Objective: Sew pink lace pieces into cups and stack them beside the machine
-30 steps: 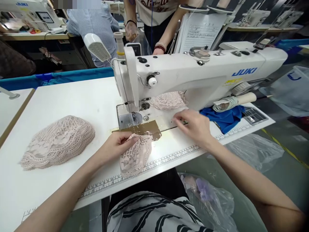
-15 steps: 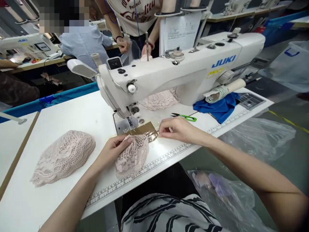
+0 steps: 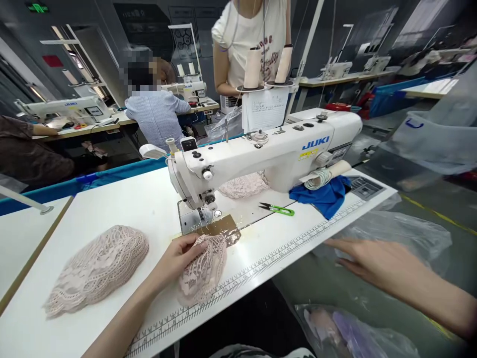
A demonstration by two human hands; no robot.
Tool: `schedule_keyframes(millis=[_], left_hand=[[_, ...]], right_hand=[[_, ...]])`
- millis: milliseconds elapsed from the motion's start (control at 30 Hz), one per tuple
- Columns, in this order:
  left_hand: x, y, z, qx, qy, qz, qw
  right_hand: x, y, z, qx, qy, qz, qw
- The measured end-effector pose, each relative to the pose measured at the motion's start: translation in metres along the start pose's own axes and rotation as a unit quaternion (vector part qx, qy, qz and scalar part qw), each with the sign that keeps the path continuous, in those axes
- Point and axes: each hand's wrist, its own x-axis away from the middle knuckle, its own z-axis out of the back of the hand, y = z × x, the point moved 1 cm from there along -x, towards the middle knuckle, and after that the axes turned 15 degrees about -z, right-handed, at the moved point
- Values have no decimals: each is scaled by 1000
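My left hand [image 3: 186,253] pinches the upper edge of a pale pink lace piece [image 3: 204,273], which hangs over the ruler marks at the table's front edge. Just behind the lace, a brown plate [image 3: 219,227] lies beside the needle area of the white sewing machine [image 3: 238,164]. Off the table's front edge at the right, my right hand [image 3: 367,256] is apart from the lace, with its index finger stretched out and nothing visible in it. A folded lace stack [image 3: 100,266] rests on the table at the left.
Green-handled snips [image 3: 278,209] lie right of the needle area. More lace [image 3: 244,185] sits behind the machine's arm. A blue cloth [image 3: 324,199] with a rolled strip is at the right. Plastic bags [image 3: 402,238] are beyond the front edge. One person [image 3: 249,49] stands behind the machine; another sits farther back.
My right hand has moved away from beside the lace, rightward past the table edge, and its fingers have opened. My left hand still holds the lace. The view has tilted up.
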Motion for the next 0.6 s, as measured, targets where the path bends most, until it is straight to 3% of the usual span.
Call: schedule_keyframes(millis=[100,200,267,300,367,467,600], left_hand=[[2,3,-4,-12,-7,-21,1000],[7,5,-7,-19,-30,-6,999],[10,6,-9,-20,-30,6,999],[11,6,-9,-21,-26,8,999],[12,6,-8,-27,-15,11,999],[9,0,-2,-49,9,-4,999],[-2,-14,9,-68,39,-15,997]], right_hand=[[-10,-88,7,-145,-142,121,972],[-36,-164,-7,-307,-255,198,896],[-58,-194,-25,-352,-380,187,835],[-68,-204,-33,-358,-435,188,804],[-85,-213,-48,-351,-479,193,781],[-98,-215,-60,-359,-484,197,773],[-98,-210,-65,-427,-484,196,739]])
